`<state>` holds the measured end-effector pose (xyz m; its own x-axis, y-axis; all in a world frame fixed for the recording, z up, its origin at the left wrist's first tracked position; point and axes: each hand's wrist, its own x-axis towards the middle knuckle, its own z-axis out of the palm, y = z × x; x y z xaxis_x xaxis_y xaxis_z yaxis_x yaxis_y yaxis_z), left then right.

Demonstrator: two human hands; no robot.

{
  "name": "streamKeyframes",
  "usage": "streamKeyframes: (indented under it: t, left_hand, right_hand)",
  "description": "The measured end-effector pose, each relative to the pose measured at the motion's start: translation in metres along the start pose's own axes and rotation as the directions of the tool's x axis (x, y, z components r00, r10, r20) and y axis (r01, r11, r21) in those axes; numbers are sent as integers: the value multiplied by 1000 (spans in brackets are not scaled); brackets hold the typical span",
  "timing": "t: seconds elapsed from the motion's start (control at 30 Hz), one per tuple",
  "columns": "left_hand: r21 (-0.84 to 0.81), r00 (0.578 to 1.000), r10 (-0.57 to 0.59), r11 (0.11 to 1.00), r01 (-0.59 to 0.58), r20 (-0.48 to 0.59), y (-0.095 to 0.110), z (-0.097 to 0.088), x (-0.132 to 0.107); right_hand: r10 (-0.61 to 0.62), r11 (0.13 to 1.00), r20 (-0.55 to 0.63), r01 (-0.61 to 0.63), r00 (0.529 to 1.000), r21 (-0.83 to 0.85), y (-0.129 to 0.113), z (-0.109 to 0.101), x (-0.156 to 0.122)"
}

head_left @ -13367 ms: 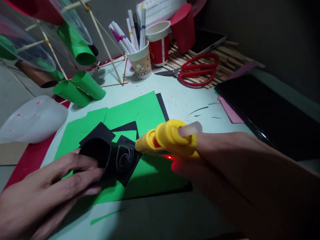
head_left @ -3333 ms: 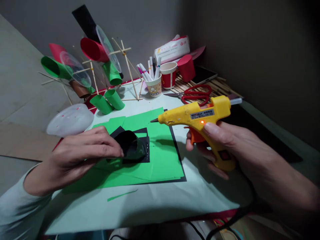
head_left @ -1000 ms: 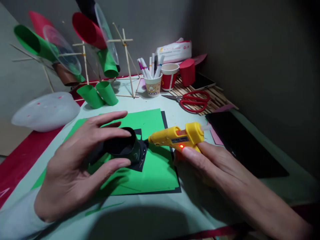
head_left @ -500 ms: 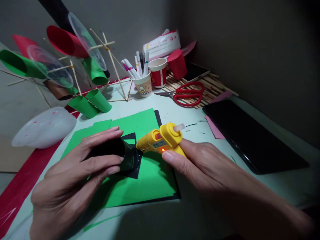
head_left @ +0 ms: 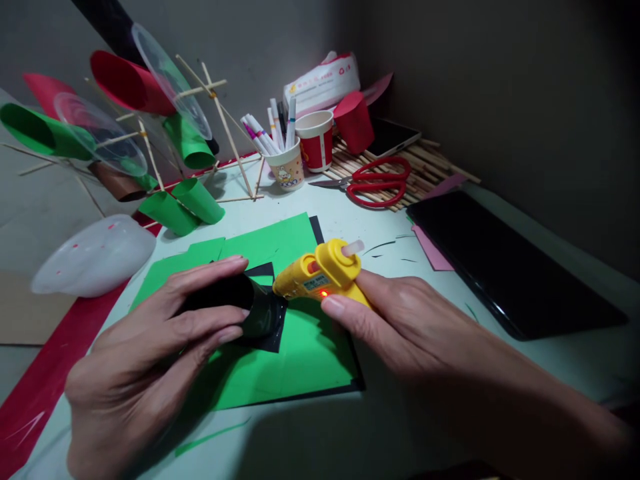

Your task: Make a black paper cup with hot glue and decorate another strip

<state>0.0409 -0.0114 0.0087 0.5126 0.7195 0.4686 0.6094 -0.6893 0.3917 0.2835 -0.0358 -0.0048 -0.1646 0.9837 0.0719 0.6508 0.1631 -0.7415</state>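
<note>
My left hand [head_left: 160,347] is wrapped round a black paper tube [head_left: 261,307], whose end rests against a small black paper piece [head_left: 273,341]. Shiny glue shows along the edge where tube and piece meet. In my right hand [head_left: 395,320] is a yellow hot glue gun [head_left: 320,273] with its red light lit and a clear glue stick poking out of the back. The gun's nozzle touches, or is very near, the far side of that joint. Beneath lie green paper sheets [head_left: 320,353] on top of black paper.
Red-handled scissors [head_left: 377,183] lie on a bundle of sticks [head_left: 430,160] behind. A cup of markers [head_left: 287,167] and a red cup [head_left: 315,143] stand nearby. A black tablet [head_left: 510,267] lies right; a stick frame with paper tubes [head_left: 200,87] rises left.
The view has shifted slightly. The glue gun stays at the joint, its back end tilted a little, while my left hand keeps hold of the black tube.
</note>
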Motion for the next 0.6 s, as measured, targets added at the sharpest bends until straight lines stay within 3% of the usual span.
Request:
streamKeyframes:
  t: [0.3, 0.6]
  left_hand:
    - [-33, 1000, -11, 999, 11, -12, 2, 1, 3]
    - [-47, 1000, 13, 999, -12, 6, 4, -1, 4]
  right_hand:
    - [137, 990, 5, -137, 991, 45, -1, -1, 0]
    - [150, 986, 102, -156, 983, 53, -2, -10, -2]
